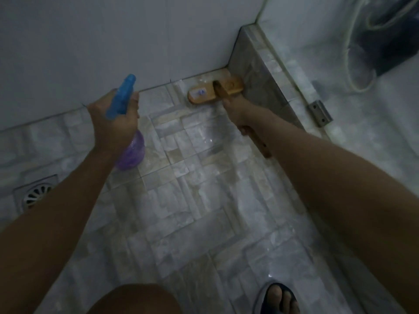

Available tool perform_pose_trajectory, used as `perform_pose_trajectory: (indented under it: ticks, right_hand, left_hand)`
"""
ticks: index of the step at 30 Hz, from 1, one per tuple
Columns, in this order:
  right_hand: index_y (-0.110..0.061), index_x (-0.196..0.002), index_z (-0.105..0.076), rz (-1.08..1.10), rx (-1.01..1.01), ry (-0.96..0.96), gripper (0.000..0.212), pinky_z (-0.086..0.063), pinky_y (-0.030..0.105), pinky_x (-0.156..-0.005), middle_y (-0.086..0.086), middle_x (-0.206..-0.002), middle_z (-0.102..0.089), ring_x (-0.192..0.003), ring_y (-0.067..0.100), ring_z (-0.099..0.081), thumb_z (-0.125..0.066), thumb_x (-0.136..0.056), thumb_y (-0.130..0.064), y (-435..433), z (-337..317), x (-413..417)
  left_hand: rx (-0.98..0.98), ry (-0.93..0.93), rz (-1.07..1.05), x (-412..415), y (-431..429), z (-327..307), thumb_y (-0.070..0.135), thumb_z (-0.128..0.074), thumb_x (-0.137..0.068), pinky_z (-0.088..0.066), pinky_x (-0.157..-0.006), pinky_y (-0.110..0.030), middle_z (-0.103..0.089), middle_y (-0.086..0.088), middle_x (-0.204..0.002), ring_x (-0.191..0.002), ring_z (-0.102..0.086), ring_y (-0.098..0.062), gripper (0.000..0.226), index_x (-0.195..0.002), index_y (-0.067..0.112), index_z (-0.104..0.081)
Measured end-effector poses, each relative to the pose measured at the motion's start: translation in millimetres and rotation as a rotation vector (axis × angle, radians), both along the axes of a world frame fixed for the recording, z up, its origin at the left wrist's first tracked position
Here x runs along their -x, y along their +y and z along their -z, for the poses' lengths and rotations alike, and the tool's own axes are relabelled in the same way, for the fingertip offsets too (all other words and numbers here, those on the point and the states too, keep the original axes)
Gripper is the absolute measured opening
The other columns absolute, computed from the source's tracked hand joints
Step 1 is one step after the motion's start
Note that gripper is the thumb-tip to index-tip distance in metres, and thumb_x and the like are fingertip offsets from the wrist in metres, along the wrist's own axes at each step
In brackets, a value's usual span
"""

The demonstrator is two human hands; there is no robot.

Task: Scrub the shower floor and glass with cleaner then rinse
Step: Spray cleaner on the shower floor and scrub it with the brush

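My left hand grips a spray bottle with a blue trigger head and purple liquid, held over the wet tiled shower floor. My right hand grips the wooden handle of a scrub brush. The brush head lies on the floor tiles in the far corner, where the white wall meets the tiled curb. The glass panel stands on top of the curb at the right.
A round metal floor drain sits at the left. A metal hinge bracket is fixed at the curb. My foot in a dark sandal stands at the bottom right. A dark bag shows behind the glass.
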State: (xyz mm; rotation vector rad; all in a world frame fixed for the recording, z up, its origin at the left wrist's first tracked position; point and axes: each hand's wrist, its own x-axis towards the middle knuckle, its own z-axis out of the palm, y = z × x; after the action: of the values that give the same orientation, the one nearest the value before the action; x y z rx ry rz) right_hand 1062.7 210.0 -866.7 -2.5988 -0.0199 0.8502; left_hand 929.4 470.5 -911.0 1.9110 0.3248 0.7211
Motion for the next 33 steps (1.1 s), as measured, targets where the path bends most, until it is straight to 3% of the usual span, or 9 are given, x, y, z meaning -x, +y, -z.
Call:
perform_pose_trajectory:
  ticks: [2,5,9,13,17,23,27,30,33]
  right_hand:
    - [-0.008,-0.118,-0.053,-0.014,0.02,-0.003,0.04,-0.052,0.03,-0.05,0.021,-0.107,-0.06,-0.07,0.035,-0.061,-0.033,-0.107,-0.041,-32,4,29]
    - [-0.012,-0.106,-0.051,0.052,0.052,0.086,0.038,-0.037,0.02,-0.028,0.015,-0.084,-0.057,-0.052,0.026,-0.054,-0.033,-0.106,-0.046,-68,0,68]
    - [-0.01,-0.106,-0.048,0.106,0.038,0.141,0.044,-0.05,0.034,-0.044,0.018,-0.084,-0.058,-0.053,0.028,-0.055,-0.03,-0.106,-0.05,-39,-4,48]
    - [-0.006,-0.133,-0.048,-0.029,0.031,0.023,0.036,-0.044,0.03,-0.034,0.025,-0.107,-0.058,-0.052,0.027,-0.047,-0.032,-0.109,-0.028,26,1,-27]
    - [-0.003,-0.125,-0.054,-0.046,0.052,-0.008,0.047,-0.054,0.038,-0.054,0.02,-0.104,-0.063,-0.059,0.028,-0.055,-0.03,-0.107,-0.04,35,4,-41]
    - [-0.01,-0.105,-0.05,-0.098,0.143,0.137,0.048,-0.045,0.029,-0.041,0.019,-0.088,-0.059,-0.057,0.028,-0.056,-0.031,-0.104,-0.055,-24,-2,20]
    - [-0.009,-0.137,-0.048,-0.083,0.022,-0.019,0.043,-0.043,0.022,-0.035,0.028,-0.121,-0.057,-0.066,0.032,-0.057,-0.031,-0.107,-0.036,14,-5,-28]
    - [-0.004,-0.11,-0.057,-0.068,0.085,0.001,0.048,-0.056,0.038,-0.055,0.027,-0.103,-0.065,-0.061,0.031,-0.059,-0.029,-0.106,-0.043,49,-4,-50]
    - [-0.009,-0.096,-0.051,-0.154,0.127,0.003,0.049,-0.047,0.029,-0.038,0.018,-0.088,-0.058,-0.055,0.028,-0.056,-0.031,-0.104,-0.053,39,0,-42]
  left_hand:
    - [-0.021,0.01,0.01,1,0,1,0.039,-0.061,-0.1,-0.051,-0.055,-0.043,-0.062,-0.019,-0.069,-0.06,-0.061,-0.036,0.034,-0.079,0.012,-0.066]
    - [-0.009,0.017,-0.011,-2,5,4,0.043,-0.061,-0.099,-0.05,-0.053,-0.049,-0.059,-0.025,-0.067,-0.059,-0.058,-0.041,0.045,-0.075,0.005,-0.063]
    - [-0.068,0.018,-0.013,-5,7,9,0.043,-0.06,-0.1,-0.048,-0.052,-0.05,-0.058,-0.025,-0.065,-0.057,-0.057,-0.042,0.049,-0.074,0.002,-0.061]
    - [-0.073,0.007,0.001,-6,6,9,0.042,-0.061,-0.1,-0.048,-0.053,-0.052,-0.058,-0.024,-0.066,-0.057,-0.057,-0.042,0.051,-0.077,-0.003,-0.061]
    - [-0.098,-0.012,-0.005,-4,7,9,0.04,-0.06,-0.101,-0.048,-0.053,-0.052,-0.058,-0.024,-0.065,-0.056,-0.057,-0.042,0.05,-0.078,-0.004,-0.062]
    - [-0.119,-0.026,-0.021,-1,6,8,0.041,-0.058,-0.101,-0.047,-0.051,-0.051,-0.058,-0.023,-0.064,-0.054,-0.056,-0.041,0.052,-0.076,-0.005,-0.061]
    - [-0.097,-0.026,-0.037,-4,6,8,0.041,-0.059,-0.101,-0.048,-0.051,-0.051,-0.058,-0.022,-0.064,-0.055,-0.057,-0.04,0.051,-0.076,-0.003,-0.061]
    - [-0.113,-0.034,-0.038,-4,5,9,0.04,-0.059,-0.101,-0.047,-0.05,-0.052,-0.057,-0.022,-0.063,-0.054,-0.057,-0.039,0.05,-0.076,-0.003,-0.061]
    - [-0.109,-0.018,-0.026,-5,5,8,0.042,-0.059,-0.101,-0.048,-0.051,-0.053,-0.058,-0.022,-0.064,-0.054,-0.057,-0.04,0.051,-0.077,-0.003,-0.062]
